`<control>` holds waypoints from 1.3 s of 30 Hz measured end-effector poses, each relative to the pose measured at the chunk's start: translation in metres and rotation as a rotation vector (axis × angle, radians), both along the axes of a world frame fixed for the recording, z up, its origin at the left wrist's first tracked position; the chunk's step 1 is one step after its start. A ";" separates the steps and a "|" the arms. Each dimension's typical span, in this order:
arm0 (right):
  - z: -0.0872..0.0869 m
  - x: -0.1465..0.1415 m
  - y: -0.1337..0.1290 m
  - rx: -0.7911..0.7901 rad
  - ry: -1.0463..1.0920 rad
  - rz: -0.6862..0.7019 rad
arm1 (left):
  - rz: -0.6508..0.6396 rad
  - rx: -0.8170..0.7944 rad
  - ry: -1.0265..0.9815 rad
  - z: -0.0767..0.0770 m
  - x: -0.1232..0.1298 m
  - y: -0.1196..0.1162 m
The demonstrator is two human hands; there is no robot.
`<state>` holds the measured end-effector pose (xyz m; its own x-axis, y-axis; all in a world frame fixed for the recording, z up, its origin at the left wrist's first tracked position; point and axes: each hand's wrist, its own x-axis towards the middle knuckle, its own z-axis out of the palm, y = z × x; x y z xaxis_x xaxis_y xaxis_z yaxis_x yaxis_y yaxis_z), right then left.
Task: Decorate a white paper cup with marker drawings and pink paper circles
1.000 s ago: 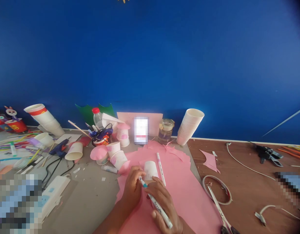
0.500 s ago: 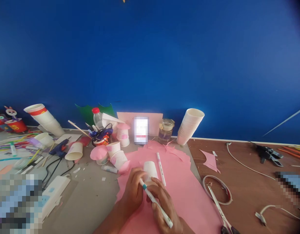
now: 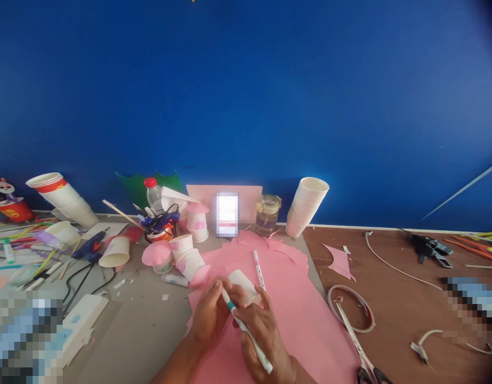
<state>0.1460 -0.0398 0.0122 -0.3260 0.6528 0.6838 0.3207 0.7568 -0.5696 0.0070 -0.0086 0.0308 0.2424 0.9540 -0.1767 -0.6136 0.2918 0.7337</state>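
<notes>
Paper cup [image 3: 242, 286] tipped from upright to nearly sideways, view turned slightly right

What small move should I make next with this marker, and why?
Probably bring the marker's teal-banded end onto the paper cup: your left hand steadies its white wall, your right hand holds the marker, and the nearby cup shows pink patches.

bare left hand [image 3: 209, 314], bare right hand [image 3: 265, 333], bare forearms [image 3: 174, 365]
</notes>
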 end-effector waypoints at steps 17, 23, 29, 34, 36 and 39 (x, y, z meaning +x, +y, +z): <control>0.003 -0.008 0.008 0.197 -0.113 -0.067 | 0.205 -0.037 0.153 -0.003 0.015 -0.014; 0.004 -0.002 0.010 0.210 -0.138 -0.022 | 0.179 -0.072 0.087 -0.005 0.017 -0.016; 0.001 -0.004 0.010 0.183 -0.122 -0.010 | 0.164 -0.102 0.051 -0.006 0.020 -0.018; -0.003 -0.007 0.011 0.175 -0.107 0.027 | 0.173 -0.094 0.004 -0.003 0.022 -0.020; -0.006 -0.008 0.011 0.175 -0.100 0.044 | 0.171 -0.098 0.006 0.000 0.022 -0.020; -0.008 -0.009 0.011 0.181 -0.098 0.049 | 0.150 -0.078 -0.020 0.003 0.022 -0.020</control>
<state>0.1371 -0.0285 0.0038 -0.4249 0.5039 0.7520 0.3287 0.8599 -0.3905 0.0285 -0.0290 0.0342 0.1025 0.9632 -0.2483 -0.6688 0.2515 0.6996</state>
